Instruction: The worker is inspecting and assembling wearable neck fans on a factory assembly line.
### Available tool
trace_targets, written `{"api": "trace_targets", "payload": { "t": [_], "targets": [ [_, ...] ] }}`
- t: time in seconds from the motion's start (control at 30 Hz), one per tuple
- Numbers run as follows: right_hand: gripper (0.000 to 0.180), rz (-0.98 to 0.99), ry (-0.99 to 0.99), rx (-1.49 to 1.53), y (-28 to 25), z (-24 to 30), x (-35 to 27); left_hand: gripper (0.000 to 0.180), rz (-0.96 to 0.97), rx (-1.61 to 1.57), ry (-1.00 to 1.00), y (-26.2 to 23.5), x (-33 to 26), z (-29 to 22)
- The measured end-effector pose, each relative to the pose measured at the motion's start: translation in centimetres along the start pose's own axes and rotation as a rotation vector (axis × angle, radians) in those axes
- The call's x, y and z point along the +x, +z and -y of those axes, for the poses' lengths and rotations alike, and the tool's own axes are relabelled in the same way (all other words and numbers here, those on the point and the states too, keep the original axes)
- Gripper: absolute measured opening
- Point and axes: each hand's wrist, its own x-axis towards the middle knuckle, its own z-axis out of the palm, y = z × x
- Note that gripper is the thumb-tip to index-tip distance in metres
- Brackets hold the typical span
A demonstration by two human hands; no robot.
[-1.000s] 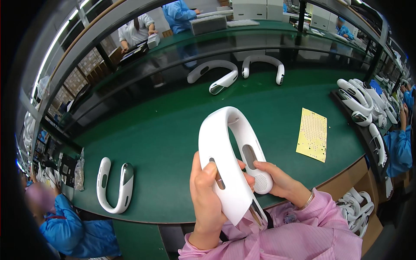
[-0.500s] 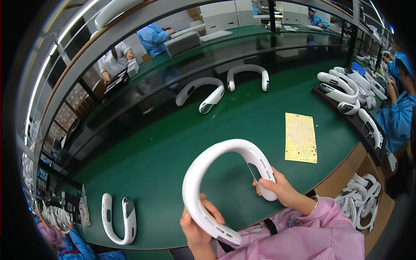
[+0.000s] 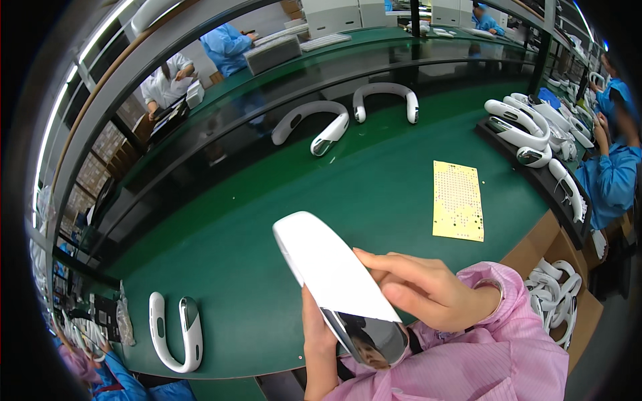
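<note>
A white neck fan (image 3: 334,267) with a mirrored end panel is held up over the near edge of the table, its broad outer face turned upward. My left hand (image 3: 317,327) grips it from below on the left, most of its fingers hidden behind the shell. My right hand (image 3: 431,287) closes on the fan's right edge, with the index fingertip against the white surface and the thumb lower down. Another neck fan (image 3: 194,341) lies at the left near edge. Two more, a neck fan (image 3: 324,142) and a grey-lined neck fan (image 3: 386,90), lie at the far side.
A yellow perforated sheet (image 3: 458,200) lies on the green table (image 3: 254,260) to the right. Several neck fans sit in a black tray (image 3: 518,157) at the far right. Below it stands a cardboard box (image 3: 582,294) with more white fan parts. Other people in blue work around the bench.
The neck fan has been turned from its open arch to show its outer face and mirrored panel. My right hand has moved from its right arm end to the shell's edge.
</note>
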Motion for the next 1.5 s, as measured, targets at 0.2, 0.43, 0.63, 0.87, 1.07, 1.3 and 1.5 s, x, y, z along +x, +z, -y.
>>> {"api": "trace_targets", "payload": {
  "t": [0.2, 0.43, 0.63, 0.87, 1.07, 1.3, 1.5],
  "targets": [
    [0.031, -0.102, -0.466, -0.691, -2.5, -1.0, 4.5, 0.064, -0.072, 0.177, -0.068, 3.6, -4.7, -3.6],
    [0.043, -0.319, -0.141, -0.134, -3.2, -3.8, 2.3, 0.089, 0.304, 0.942, 0.641, 0.5, -4.1, -6.0],
    [0.043, -0.243, 0.144, 0.118, -2.9, -2.8, 2.9, 0.073, 0.094, 0.964, 0.701, 2.0, -4.0, -6.8],
    [0.044, -0.231, 0.625, 0.638, -3.3, -3.7, 4.0, 0.051, 0.084, -0.218, 0.108, 2.6, -1.7, -5.2],
    [0.045, -0.196, 0.574, 0.685, -3.4, -5.0, 4.0, 0.039, 0.317, -0.52, 0.037, 0.7, -1.6, -5.4],
    [0.058, -0.232, 0.678, 0.808, -3.1, -10.6, 3.9, 0.061, 0.284, 0.075, 0.262, 6.7, -3.8, -5.0],
    [0.062, -0.233, 0.667, 0.777, -1.5, -11.1, 4.5, 0.074, 0.199, 0.162, 0.211, 7.6, -4.3, -4.7]
  ]
}}
